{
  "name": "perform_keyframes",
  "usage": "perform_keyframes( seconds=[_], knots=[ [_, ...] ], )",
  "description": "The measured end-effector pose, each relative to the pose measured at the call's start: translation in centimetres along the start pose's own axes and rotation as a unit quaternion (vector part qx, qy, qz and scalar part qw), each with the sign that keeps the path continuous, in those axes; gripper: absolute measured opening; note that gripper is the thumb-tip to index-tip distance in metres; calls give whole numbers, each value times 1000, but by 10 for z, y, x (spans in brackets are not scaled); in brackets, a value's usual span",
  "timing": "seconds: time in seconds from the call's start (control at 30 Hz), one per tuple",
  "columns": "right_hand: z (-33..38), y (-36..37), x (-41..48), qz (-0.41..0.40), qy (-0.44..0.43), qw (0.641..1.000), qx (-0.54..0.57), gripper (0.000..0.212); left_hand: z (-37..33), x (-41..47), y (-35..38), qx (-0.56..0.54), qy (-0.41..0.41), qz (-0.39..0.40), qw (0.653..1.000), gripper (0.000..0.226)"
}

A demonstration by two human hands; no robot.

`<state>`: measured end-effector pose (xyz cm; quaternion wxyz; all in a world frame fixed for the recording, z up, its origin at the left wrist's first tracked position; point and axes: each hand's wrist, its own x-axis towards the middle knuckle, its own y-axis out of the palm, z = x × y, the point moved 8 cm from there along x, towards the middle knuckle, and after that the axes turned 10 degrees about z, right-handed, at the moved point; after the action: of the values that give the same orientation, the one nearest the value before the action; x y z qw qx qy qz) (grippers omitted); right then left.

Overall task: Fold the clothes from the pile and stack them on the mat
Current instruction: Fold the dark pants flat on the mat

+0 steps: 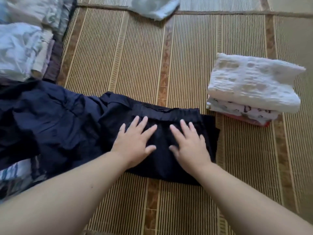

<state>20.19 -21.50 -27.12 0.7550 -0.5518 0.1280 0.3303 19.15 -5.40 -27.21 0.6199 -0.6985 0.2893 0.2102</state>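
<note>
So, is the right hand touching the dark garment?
Touching. The head view shows the right hand lying flat, fingers spread, on the folded dark garment, beside the left hand.

Your view is all floor. A woven straw mat (186, 65) covers most of it, with fine tan and dark ribs running away from you. Brown patterned bands (165, 68) run the same way. A dark seam (220, 13) crosses the far end. Plain olive-beige flooring (301, 31) lies along your right. Light is soft, even and slightly warm.
</note>
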Motion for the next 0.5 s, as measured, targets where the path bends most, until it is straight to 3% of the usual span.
perform_keyframes(
  seconds=[0.1,0.23,0.4,0.5],
  knots=[
    [-15,46,3,99,35,992,-76,89,20,2,33,65,-31,32,997,77],
    [-43,62,-4,115,55,984,-126,97,19,7,57,92,-18,50,994,83],
    [-91,66,-38,157,73,972,-158,107,-44,-14,92,45,16,84,995,89],
    [-115,51,-57,138,45,966,-214,123,-91,-35,115,-32,25,131,991,93]
  ],
)
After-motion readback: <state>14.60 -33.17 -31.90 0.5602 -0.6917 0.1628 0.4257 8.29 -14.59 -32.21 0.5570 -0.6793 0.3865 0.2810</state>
